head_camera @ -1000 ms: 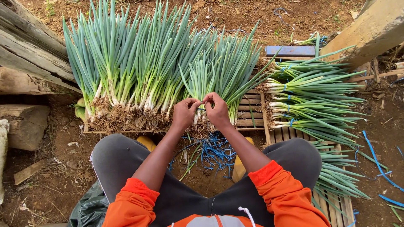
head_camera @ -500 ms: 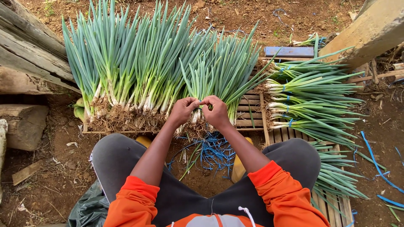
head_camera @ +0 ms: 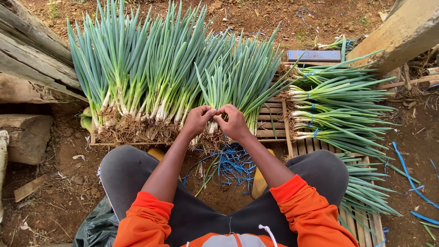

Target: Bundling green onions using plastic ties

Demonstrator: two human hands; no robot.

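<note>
My left hand (head_camera: 197, 120) and my right hand (head_camera: 234, 121) meet, fingertips together, at the white stems of a bunch of green onions (head_camera: 238, 77) lying on a wooden pallet (head_camera: 270, 122). Both hands pinch the bunch just above its roots; whether a tie is between the fingers I cannot tell. To the left, a wide row of loose green onions (head_camera: 137, 68) fans out with soil-covered roots (head_camera: 132, 132) toward me. On the right lie tied bunches (head_camera: 338, 105) bound with blue strips.
Blue plastic ties (head_camera: 233, 164) lie in a heap on the soil between my knees. Old timber beams (head_camera: 27, 59) stand at the left, a concrete post (head_camera: 402, 32) at the upper right. More blue strips (head_camera: 407, 174) and a dark bag (head_camera: 96, 226) lie on the ground.
My hands have shifted slightly and drawn closer together at the bunch's stems, fingertips working at the same spot. The onions have not moved.
</note>
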